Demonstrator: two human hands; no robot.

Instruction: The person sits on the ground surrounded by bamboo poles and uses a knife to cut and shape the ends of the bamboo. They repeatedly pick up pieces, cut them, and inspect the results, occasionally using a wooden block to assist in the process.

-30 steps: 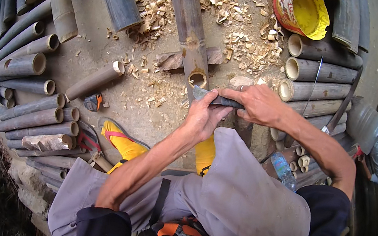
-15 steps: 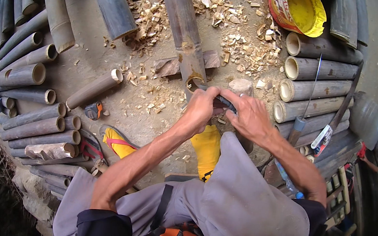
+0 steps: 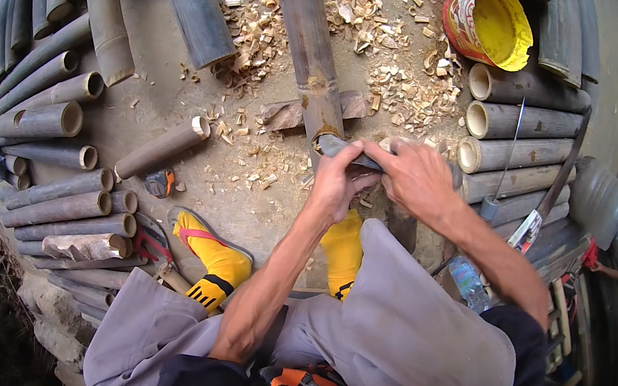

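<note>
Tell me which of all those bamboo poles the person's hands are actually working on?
The long bamboo pole running up the middle of the ground, alone among wood chips. Both hands, left hand and right hand, grip a blade at its near end; the others lie stacked aside.

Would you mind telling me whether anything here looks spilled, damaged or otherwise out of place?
Wood chips lie scattered over the ground around the long bamboo pole, thickest towards the yellow bucket, which lies tipped on its side. Both hands grip a dark blade at the pole's end.

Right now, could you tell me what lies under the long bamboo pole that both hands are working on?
Under the bamboo pole lie pale wood chips and a brown bark scrap on the ground. Its near end is covered by the left hand and right hand, so nothing shows beneath there.
</note>
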